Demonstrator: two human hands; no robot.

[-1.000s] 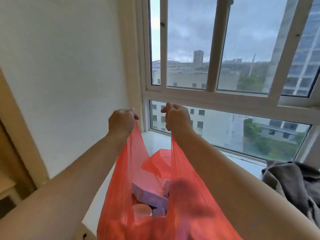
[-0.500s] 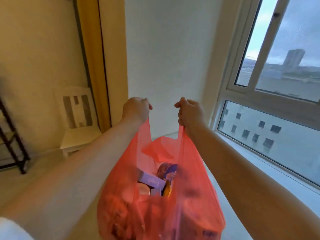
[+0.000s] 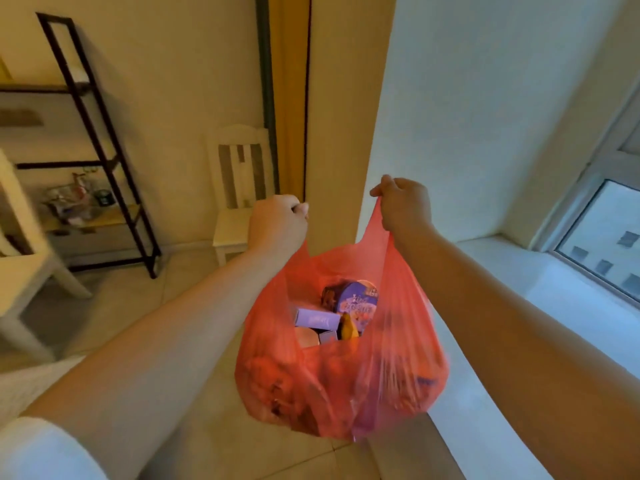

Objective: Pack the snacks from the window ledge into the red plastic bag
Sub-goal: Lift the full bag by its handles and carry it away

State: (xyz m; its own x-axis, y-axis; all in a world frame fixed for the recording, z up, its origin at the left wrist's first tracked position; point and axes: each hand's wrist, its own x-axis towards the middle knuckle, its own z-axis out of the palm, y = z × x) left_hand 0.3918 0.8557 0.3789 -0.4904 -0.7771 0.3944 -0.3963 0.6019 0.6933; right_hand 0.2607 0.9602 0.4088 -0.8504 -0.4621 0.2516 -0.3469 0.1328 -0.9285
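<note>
The red plastic bag [image 3: 398,368] hangs in the air between my arms, off the window ledge [image 3: 512,271]. My left hand [image 3: 277,223] grips its left handle and my right hand [image 3: 403,206] grips its right handle, holding the mouth open. Inside lie a round purple snack tub [image 3: 356,299], a purple box [image 3: 317,320], an orange packet [image 3: 346,327] and more snacks blurred behind the red film. The stretch of ledge in view is bare.
A white chair [image 3: 239,188] stands against the wall ahead. A black shelf rack [image 3: 100,147] with small items is at the left, with a pale table [image 3: 24,268] in front of it. The window [image 3: 602,244] is at the right edge.
I have turned left, away from the window toward the room. The bag has swung off the ledge with both hands still gripping its handles, now spread a little wider.
</note>
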